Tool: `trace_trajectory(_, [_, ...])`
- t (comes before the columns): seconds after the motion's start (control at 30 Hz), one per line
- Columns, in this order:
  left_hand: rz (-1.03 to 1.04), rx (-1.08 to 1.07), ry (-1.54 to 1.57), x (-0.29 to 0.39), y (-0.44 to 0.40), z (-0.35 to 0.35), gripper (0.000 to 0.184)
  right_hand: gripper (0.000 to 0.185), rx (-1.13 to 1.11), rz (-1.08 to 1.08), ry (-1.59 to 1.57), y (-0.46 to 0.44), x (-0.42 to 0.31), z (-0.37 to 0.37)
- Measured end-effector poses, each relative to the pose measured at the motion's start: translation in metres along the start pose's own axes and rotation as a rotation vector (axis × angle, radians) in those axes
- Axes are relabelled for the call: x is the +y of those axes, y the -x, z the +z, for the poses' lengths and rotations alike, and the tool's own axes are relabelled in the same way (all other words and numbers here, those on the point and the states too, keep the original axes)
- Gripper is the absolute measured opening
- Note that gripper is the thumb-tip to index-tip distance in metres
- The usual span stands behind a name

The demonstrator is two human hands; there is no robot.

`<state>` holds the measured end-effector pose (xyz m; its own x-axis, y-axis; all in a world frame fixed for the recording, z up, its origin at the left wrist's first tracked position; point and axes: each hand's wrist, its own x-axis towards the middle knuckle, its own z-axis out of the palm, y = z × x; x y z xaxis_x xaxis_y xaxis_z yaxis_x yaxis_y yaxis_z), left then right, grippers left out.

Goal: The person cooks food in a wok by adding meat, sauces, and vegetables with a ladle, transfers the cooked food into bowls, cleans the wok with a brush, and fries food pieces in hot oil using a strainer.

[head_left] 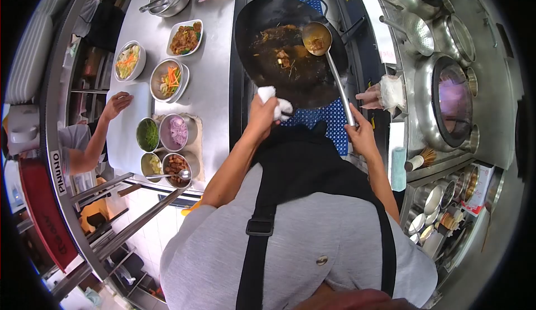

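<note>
My left hand [263, 113] is closed round a folded white cloth [268, 94] at the near edge of a large black wok [312, 89]; the cloth seems wrapped over the wok's grip, which it mostly hides. In my right hand [362, 134] is the long steel handle of a ladle [335, 72]. The ladle's bowl, with brown sauce and some food in it, is over the right side of the wok. Pieces of browned food [283, 58] and sauce lie scattered on the wok's inner surface.
Left on the steel counter [215, 64] stand a noodle dish [186, 37], vegetable bowls [130, 60] and tins of chopped ingredients [177, 132]. Another person's hand [116, 105] rests by a white board [128, 137]. To the right are a strainer [419, 33] and a large steel pot [427, 100].
</note>
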<state>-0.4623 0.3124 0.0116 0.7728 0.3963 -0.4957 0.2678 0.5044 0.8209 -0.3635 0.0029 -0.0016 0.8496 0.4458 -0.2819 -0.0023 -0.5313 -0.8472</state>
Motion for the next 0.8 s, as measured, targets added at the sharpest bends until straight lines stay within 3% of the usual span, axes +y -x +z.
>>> trace_trajectory(0.07, [0.031,-0.036,-0.045,0.0,-0.02,0.012,0.025,0.066,-0.064,0.082,-0.031,0.008,-0.022,0.011])
trace_trajectory(0.13, [0.071,0.064,-0.075,-0.026,-0.05,0.02,0.028,0.065,-0.198,0.184,-0.204,0.017,-0.038,0.022])
trace_trajectory(0.17, [0.053,0.106,-0.1,-0.038,-0.063,0.019,0.031,0.063,-0.287,0.173,-0.41,0.015,-0.023,0.026])
trace_trajectory(0.27, [-0.041,0.137,-0.071,-0.039,-0.053,0.003,0.026,0.062,-0.5,0.462,-0.932,0.023,-0.043,0.011])
trace_trajectory(0.4, [-0.144,0.094,0.041,-0.045,-0.011,-0.043,0.023,0.062,-0.598,0.398,-1.137,0.031,-0.008,0.009])
trace_trajectory(0.53, [-0.118,0.004,0.082,-0.043,0.021,-0.063,0.025,0.064,-0.427,0.372,-1.023,0.031,-0.018,-0.016])
trace_trajectory(0.77, [0.035,0.045,-0.046,0.0,0.023,-0.014,0.028,0.064,-0.106,0.056,-0.027,0.019,-0.007,-0.014])
trace_trajectory(0.8, [0.056,0.04,-0.046,0.001,0.017,-0.004,0.028,0.064,-0.165,0.125,-0.111,0.024,-0.011,-0.01])
